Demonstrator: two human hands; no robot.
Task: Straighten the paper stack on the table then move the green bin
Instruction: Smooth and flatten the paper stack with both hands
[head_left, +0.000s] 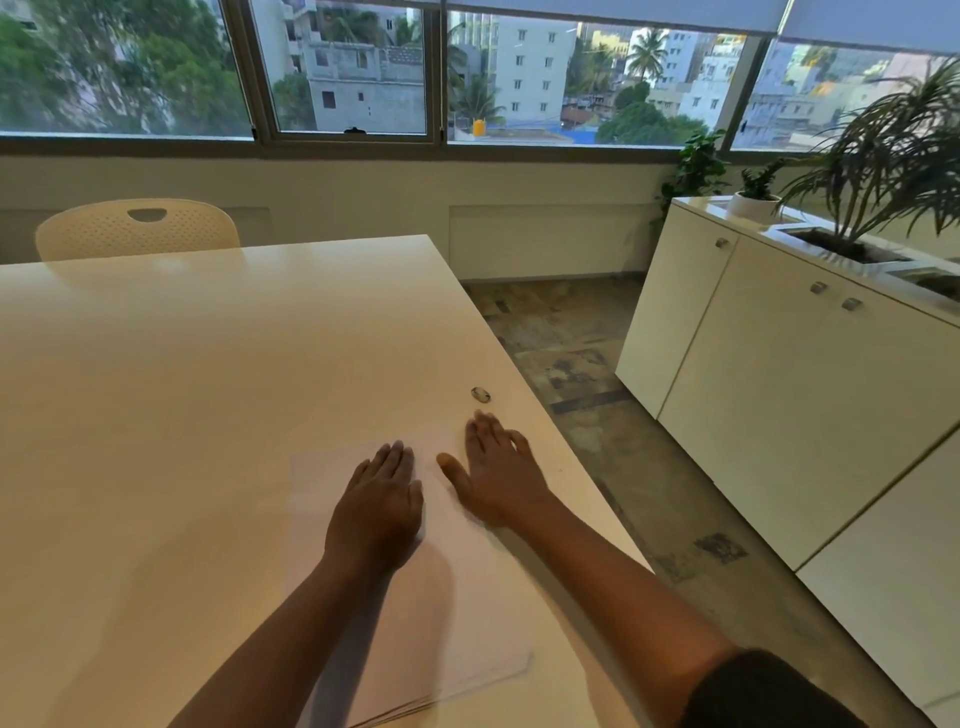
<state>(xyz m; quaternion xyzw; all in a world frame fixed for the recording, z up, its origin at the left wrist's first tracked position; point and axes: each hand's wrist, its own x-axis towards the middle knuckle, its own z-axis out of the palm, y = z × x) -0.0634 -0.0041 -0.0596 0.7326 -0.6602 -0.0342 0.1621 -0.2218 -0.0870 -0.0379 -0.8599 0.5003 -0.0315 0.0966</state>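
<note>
A stack of white paper (462, 597) lies on the white table (182, 389) near its right edge, its sheets fanned out unevenly at the near corner. My left hand (379, 504) rests flat on the upper middle of the stack, fingers straight and together. Over the stack's far right corner lies my right hand (496, 467), flat too, with fingers spread and thumb out to the left. Neither hand holds anything. No green bin is in view.
A small round metal fitting (480, 394) is set in the table just beyond my right hand. A cream chair (137, 228) stands at the far side. White cabinets (779, 374) with potted plants (883, 171) line the right; patterned floor lies between.
</note>
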